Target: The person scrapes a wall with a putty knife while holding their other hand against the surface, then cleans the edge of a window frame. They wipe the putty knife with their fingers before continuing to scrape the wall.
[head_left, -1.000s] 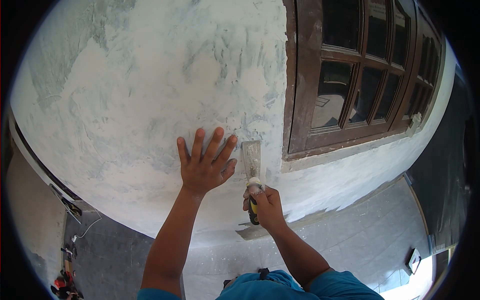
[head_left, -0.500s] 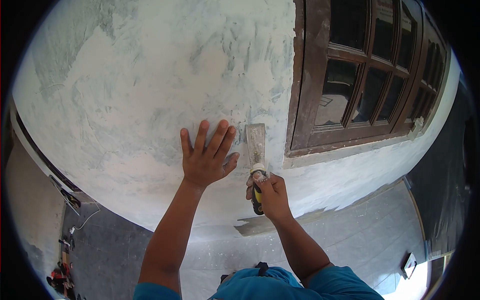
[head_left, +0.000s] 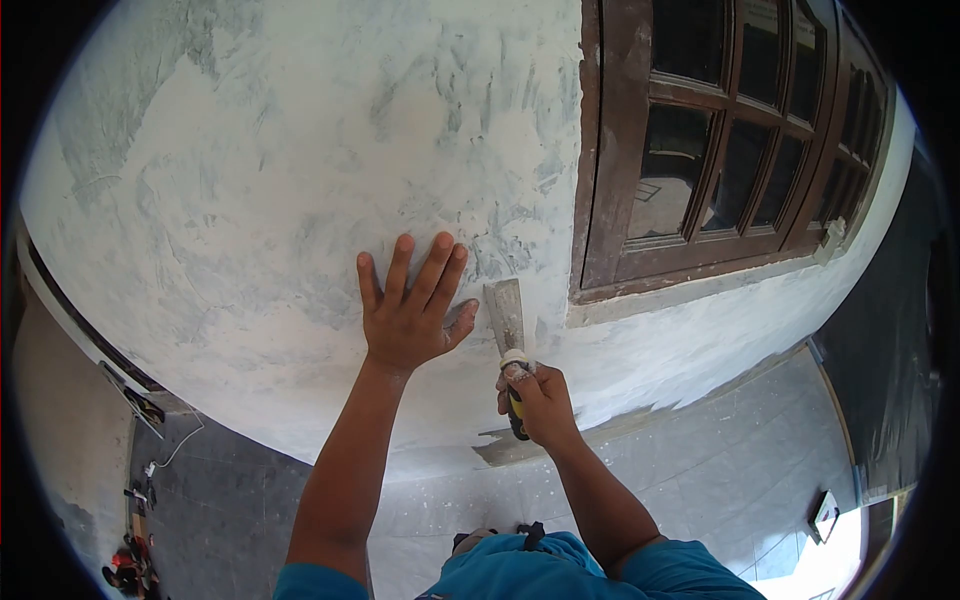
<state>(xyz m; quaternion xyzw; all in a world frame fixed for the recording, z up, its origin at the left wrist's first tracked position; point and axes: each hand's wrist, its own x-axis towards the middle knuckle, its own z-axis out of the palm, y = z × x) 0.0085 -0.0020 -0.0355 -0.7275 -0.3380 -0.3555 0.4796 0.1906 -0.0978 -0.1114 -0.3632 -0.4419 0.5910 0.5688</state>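
The left hand (head_left: 407,318) lay spread on the patchy white wall (head_left: 260,250). The right hand (head_left: 545,402) was curled round the handle of a putty knife (head_left: 506,312), whose blade pointed up, near the left thumb and below the brown window frame (head_left: 620,160).

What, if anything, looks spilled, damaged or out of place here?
Pale specks dot the grey floor below the wall, looking like dropped material. The white coating is patchy, with a ragged grey strip near the wall's foot, so it looks uneven. Nothing else stands out.
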